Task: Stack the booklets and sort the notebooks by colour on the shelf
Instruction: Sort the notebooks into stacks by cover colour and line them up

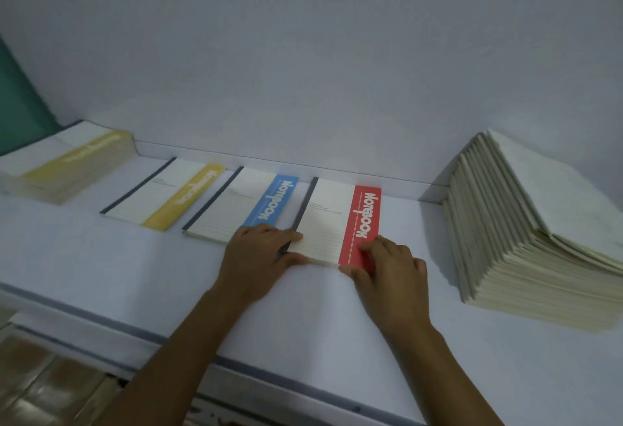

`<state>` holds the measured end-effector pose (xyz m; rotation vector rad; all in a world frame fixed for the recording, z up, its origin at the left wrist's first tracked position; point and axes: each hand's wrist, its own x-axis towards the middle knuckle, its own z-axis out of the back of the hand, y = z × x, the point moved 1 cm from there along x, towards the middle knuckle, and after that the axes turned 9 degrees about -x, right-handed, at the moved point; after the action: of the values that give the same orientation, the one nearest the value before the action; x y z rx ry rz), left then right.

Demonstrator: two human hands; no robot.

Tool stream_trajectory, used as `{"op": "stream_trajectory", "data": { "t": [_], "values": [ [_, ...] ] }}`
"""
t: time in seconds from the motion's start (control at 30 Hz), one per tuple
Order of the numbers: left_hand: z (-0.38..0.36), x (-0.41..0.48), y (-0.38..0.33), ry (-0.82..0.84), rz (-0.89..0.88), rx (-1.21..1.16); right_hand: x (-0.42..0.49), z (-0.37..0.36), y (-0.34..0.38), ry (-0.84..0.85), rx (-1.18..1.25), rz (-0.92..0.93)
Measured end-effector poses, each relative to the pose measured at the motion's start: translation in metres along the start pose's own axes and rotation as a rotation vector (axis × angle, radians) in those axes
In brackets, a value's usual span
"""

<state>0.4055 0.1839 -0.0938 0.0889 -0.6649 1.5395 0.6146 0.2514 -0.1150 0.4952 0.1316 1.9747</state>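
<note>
Item: red notebook (333, 220), on the shelf (303, 317), rightmost in a row with the blue notebook (242, 210) and a single yellow notebook (168, 196).

Hold: our left hand (259, 257) pinches its near spine corner and our right hand (387, 267) pinches the red-band corner, fingers curled onto the cover.

Risk: our left hand overlaps the blue notebook's near corner. A sideways slide could, we judge, drag it askew.

Risk: the booklet stack (526, 223) at right is fanned and leaning, and a knock from the right forearm might spill it.

Also present: a pile of yellow notebooks (67, 162) at far left and a green panel (17, 105) beyond it. The two single notebooks lie between the red one and that pile.
</note>
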Motion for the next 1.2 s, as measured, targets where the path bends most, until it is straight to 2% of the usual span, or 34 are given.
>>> {"op": "stream_trajectory", "data": {
  "t": [0.1, 0.2, 0.33, 0.4, 0.47, 0.53, 0.63, 0.77, 0.93, 1.07, 1.2],
  "values": [
    [0.003, 0.001, -0.003, 0.038, 0.020, 0.081, 0.000, 0.003, 0.004, 0.006, 0.000, -0.007],
    [0.003, 0.003, -0.008, 0.159, 0.044, 0.173, -0.003, 0.011, 0.008, 0.008, 0.046, -0.018],
    [0.007, 0.003, -0.014, 0.380, -0.045, 0.376, 0.002, 0.031, 0.011, 0.227, -0.008, 0.019],
    [0.012, 0.001, -0.019, 0.417, -0.054, 0.430, 0.005, 0.044, 0.016, 0.318, -0.030, 0.008],
    [0.019, -0.007, -0.022, 0.308, -0.057, 0.368, 0.001, 0.050, 0.025, 0.241, -0.031, -0.031],
    [0.035, -0.024, -0.023, 0.144, -0.150, 0.212, -0.012, 0.050, 0.045, 0.100, -0.009, -0.073],
    [0.069, -0.053, -0.005, 0.011, -0.264, 0.108, -0.034, 0.042, 0.094, 0.015, 0.126, -0.046],
    [0.124, -0.095, 0.052, -0.019, -0.085, 0.063, -0.054, 0.019, 0.175, 0.069, 0.145, 0.065],
    [0.191, -0.156, 0.138, -0.076, 0.064, 0.112, -0.077, -0.018, 0.282, 0.046, 0.198, 0.166],
    [0.234, -0.204, 0.200, -0.102, 0.156, 0.098, -0.089, -0.042, 0.363, 0.060, 0.232, 0.275],
    [0.261, -0.224, 0.236, -0.134, 0.187, 0.049, -0.084, -0.054, 0.408, 0.096, 0.292, 0.313]
  ]
}}
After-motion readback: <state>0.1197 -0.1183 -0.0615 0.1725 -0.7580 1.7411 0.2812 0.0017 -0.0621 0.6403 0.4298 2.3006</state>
